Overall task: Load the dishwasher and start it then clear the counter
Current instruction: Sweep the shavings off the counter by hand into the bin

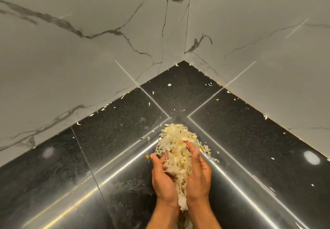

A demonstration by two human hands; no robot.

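Two hands are gathering food scraps in a countertop corner.

Grey marble-veined wall tiles [100, 53] are meeting at a corner above the glossy black speckled counter [114, 135], which is reflecting light strips. The left hand [164, 178] and right hand [198, 173] are cupping together, palms facing, fingers curling round a heap of pale shredded scraps [176, 150] lying on the counter between them, strands dangling near the wrists. Small white and yellow crumbs [169, 85] are lying scattered toward the walls.
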